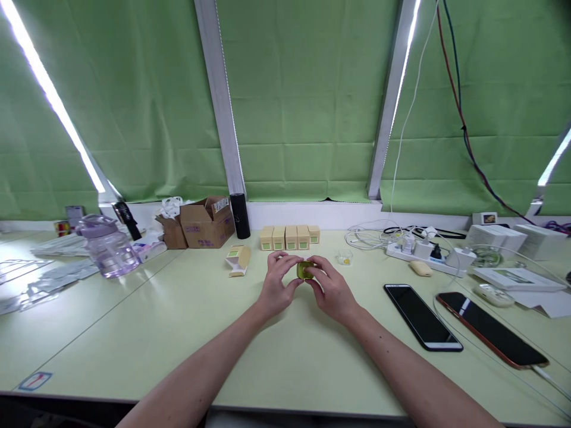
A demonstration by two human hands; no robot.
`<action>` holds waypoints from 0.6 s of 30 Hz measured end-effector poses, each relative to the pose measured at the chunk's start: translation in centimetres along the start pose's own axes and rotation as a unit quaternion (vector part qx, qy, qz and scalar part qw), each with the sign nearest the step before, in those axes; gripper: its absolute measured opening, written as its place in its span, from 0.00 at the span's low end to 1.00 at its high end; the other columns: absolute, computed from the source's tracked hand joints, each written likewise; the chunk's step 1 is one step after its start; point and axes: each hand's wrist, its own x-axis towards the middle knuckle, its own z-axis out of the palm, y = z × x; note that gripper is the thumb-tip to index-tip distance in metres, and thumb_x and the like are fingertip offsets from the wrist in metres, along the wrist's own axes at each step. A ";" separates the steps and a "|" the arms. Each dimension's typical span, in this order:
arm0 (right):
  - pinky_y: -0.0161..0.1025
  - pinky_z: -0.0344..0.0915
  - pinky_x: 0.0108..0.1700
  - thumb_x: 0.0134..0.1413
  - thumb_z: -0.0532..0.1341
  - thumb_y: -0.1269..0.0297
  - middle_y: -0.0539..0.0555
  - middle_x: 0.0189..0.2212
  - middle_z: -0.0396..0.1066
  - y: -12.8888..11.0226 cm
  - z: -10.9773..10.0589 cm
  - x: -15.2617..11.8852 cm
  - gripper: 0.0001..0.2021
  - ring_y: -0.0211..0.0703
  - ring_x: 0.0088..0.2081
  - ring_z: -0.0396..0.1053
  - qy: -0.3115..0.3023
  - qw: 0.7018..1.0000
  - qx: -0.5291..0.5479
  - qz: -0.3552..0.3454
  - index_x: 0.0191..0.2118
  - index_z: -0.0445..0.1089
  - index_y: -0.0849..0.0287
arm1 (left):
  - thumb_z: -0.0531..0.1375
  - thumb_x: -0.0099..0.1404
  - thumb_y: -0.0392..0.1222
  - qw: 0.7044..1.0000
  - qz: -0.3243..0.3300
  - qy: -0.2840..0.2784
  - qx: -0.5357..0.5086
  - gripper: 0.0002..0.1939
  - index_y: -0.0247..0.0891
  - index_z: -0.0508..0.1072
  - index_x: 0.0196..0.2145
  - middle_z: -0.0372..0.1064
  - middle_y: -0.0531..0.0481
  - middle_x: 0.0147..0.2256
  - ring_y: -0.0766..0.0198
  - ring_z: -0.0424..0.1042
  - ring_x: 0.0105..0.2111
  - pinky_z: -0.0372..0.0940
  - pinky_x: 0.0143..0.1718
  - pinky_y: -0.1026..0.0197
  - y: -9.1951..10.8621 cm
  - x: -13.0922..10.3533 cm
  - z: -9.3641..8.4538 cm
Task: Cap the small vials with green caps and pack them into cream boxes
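Observation:
Between my hands, a little above the middle of the table, is a small olive-green square case (305,269). My left hand (280,284) grips its left side with thumb and fingers. Its right side is pinched by my right hand (331,288), whose fingers reach over the front. Fingertips cover part of the case, so its exact kind is unclear. An opened small cream carton (238,260) lies to the left of my hands. Behind them stands a row of several small cream boxes (291,238) with green labels. A small clear plastic container (344,257) sits to the right.
At right lie a black-screened phone (423,316), a second phone (491,328), a white power strip (423,258) with chargers and loose cables. At left stand a purple water bottle (109,246), an open cardboard box (207,224) and a black cylinder (239,216).

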 end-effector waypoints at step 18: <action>0.48 0.77 0.48 0.67 0.52 0.76 0.64 0.55 0.66 -0.4 0.0 0.2 0.18 0.52 0.52 0.72 0.004 1.000 -0.023 -0.014 0.57 0.67 0.55 | 0.62 0.65 0.31 0.999 0.027 0.009 0.016 0.21 0.44 0.74 0.55 0.76 0.44 0.49 0.48 0.62 0.54 0.63 0.57 0.40 0.2 -0.1 0.1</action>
